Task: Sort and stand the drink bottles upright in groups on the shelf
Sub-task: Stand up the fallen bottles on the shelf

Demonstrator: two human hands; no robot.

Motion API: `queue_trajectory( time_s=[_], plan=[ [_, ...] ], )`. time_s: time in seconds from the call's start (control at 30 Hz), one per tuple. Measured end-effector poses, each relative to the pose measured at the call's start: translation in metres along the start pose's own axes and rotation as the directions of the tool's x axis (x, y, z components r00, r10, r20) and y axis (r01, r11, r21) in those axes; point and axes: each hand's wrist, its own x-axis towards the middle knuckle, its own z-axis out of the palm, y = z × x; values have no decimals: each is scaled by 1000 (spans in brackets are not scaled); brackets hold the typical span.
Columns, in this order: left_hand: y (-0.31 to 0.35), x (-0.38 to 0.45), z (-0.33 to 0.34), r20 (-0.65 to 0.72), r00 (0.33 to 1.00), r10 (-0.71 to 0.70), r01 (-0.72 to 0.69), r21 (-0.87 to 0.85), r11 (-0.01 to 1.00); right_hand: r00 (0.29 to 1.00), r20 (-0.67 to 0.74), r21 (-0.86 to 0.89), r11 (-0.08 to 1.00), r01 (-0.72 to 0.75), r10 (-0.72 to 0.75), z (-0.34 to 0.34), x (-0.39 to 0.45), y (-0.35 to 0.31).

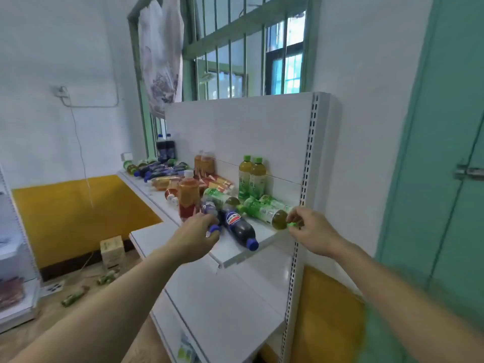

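A: Where are the hands?

B: Both at the near end of the shelf (235,254). The right hand (311,229) pinches the green cap of a lying tea bottle (264,212). The left hand (197,233) curls round the blue-capped neck of a lying cola (209,209); a second cola (239,227) lies just beside it, cap over the shelf edge.

A: How will they handle?

B: They look full, so I'd judge them fairly heavy, stiff enough to grip, smooth and round, likely to roll. The cap gives a pivot only; the waist at the label is the safer hold for standing one up.

A: Anything unclear?

B: The left palm hides its cap grip. Two teas (251,176) stand at the back panel; the far pile is blurred, so counts and brands there can't be read.
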Motion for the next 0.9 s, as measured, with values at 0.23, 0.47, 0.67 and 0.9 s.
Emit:
queue_trajectory(
  time_s=[0.23,0.47,0.67,0.9],
  plan=[
    [19,85,45,-88,993,81,-85,-40,996,991,46,-201,973,-111,123,27,45,49],
    [8,99,113,-332,943,1,-34,-95,995,974,145,-257,957,-135,176,55,83,91],
    [1,102,121,-432,899,76,-121,-76,990,998,21,-100,993,-63,65,79,93,111],
    [3,99,123,-424,904,48,-93,-86,992,918,-360,-105,985,133,-163,47,151,70]
  ],
)
